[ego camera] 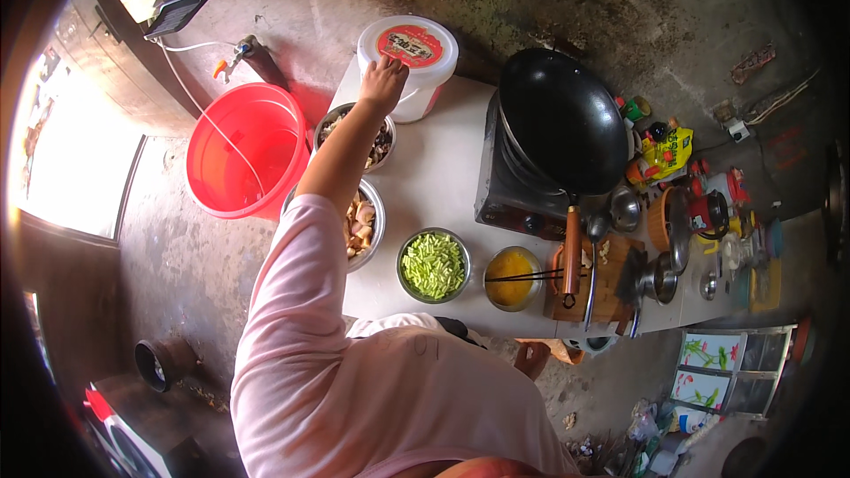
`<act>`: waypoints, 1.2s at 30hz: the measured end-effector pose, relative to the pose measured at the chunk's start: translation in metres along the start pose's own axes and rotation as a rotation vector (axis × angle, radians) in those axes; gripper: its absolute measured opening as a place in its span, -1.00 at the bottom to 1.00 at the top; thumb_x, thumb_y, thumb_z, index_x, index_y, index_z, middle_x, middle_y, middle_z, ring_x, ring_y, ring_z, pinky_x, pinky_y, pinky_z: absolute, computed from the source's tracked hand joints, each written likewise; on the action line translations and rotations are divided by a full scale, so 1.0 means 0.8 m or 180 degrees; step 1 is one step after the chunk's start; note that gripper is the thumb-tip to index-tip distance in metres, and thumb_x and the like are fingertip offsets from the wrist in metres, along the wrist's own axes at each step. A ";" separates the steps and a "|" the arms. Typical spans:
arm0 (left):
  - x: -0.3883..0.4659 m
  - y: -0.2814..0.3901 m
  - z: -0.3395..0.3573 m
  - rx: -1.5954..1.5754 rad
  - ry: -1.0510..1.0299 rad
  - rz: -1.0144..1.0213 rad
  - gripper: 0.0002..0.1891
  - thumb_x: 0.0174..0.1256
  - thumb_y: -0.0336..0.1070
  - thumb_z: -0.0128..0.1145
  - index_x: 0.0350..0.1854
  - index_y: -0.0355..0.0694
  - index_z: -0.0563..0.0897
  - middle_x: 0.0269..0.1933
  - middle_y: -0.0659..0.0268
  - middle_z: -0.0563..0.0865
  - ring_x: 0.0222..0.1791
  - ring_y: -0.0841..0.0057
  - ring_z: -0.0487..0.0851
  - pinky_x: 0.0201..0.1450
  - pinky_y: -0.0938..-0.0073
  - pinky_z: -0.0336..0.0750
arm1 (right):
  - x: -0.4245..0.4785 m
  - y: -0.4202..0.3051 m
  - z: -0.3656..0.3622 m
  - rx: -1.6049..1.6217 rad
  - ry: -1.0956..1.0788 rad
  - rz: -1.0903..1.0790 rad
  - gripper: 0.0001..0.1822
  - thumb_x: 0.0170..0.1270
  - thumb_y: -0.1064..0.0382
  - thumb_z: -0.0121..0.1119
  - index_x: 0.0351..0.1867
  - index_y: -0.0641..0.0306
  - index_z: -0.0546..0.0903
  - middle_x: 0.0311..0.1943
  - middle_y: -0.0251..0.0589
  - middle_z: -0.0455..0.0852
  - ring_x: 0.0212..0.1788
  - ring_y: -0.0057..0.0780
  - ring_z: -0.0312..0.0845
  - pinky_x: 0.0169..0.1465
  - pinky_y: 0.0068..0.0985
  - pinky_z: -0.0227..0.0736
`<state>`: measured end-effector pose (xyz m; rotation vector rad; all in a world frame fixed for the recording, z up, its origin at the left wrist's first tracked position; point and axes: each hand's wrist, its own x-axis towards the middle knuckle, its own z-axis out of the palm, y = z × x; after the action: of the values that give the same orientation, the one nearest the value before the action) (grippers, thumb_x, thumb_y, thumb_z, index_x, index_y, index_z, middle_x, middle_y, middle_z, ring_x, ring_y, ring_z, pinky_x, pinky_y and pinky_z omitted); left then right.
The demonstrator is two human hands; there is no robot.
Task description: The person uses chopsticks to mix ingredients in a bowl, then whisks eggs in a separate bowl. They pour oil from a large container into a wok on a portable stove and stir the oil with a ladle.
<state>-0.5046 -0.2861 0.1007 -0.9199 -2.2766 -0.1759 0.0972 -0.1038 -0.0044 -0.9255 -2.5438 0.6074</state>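
Note:
My left hand (385, 84) reaches across to a white plastic bucket with a lid (408, 53). Its bent fingers touch the lid near a red printed label. Under that forearm, partly hidden, are a metal bowl of dark chopped food (381, 147) and a metal bowl of pale brown chunks (360, 226). My right hand (533, 360) hangs low past the table's front edge, partly hidden by my shirt; its grip is unclear. Before me stand a bowl of chopped green vegetable pieces (433, 264) and a bowl of beaten egg (510, 287) with chopsticks (524, 276) across it.
A black wok (561, 123) sits tilted on a stove (524, 214), its wooden handle (572, 245) pointing toward me. A ladle (591, 279) and a cutting board (601, 292) lie at right, near bottles and pans. Left of the table stands a red tub (219, 146) with a hose.

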 end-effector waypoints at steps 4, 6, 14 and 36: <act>0.013 -0.021 0.033 -0.0107 -0.0296 0.0402 -0.89 0.04 -0.31 -0.05 -0.41 -0.10 0.54 -0.34 0.40 0.57 -0.15 0.46 0.45 -0.16 0.37 0.33 | -0.040 -0.021 0.005 -0.0069 0.0154 0.0705 -0.94 0.03 0.41 0.11 -0.49 0.31 0.47 -0.39 -0.09 0.46 -0.21 -0.16 0.34 -0.15 -0.25 0.27; 0.020 -0.029 0.035 -0.0207 -0.0347 0.0681 -0.85 -0.06 -0.35 0.02 -0.37 -0.12 0.51 -0.31 0.36 0.56 -0.13 0.41 0.45 -0.11 0.35 0.34 | -0.044 -0.031 0.007 -0.0078 0.0186 0.0646 -0.94 0.03 0.41 0.11 -0.49 0.31 0.47 -0.41 -0.10 0.46 -0.23 -0.16 0.35 -0.15 -0.24 0.27; 0.058 -0.043 0.008 -0.0256 -0.1246 0.1481 -0.69 -0.28 -0.42 0.16 -0.32 -0.24 0.55 -0.29 0.24 0.60 -0.14 0.33 0.52 -0.08 0.35 0.43 | 0.004 -0.031 0.023 0.0119 -0.0399 0.0202 -0.92 0.02 0.38 0.11 -0.49 0.33 0.46 -0.42 -0.09 0.47 -0.24 -0.13 0.34 -0.13 -0.26 0.24; -0.203 -0.006 -0.263 -0.0239 -0.1395 0.0921 -0.86 -0.04 -0.36 0.11 -0.39 -0.19 0.52 -0.31 0.35 0.58 -0.15 0.52 0.48 0.07 0.18 0.26 | 0.057 -0.012 0.047 0.0098 -0.0595 -0.0282 -0.86 0.05 0.30 0.10 -0.48 0.35 0.46 -0.34 -0.07 0.45 -0.21 -0.12 0.37 -0.12 -0.30 0.27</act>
<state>-0.3092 -0.4562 0.1610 -1.4287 -2.5017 0.0775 0.0414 -0.0899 -0.0226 -0.7732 -2.7148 0.7352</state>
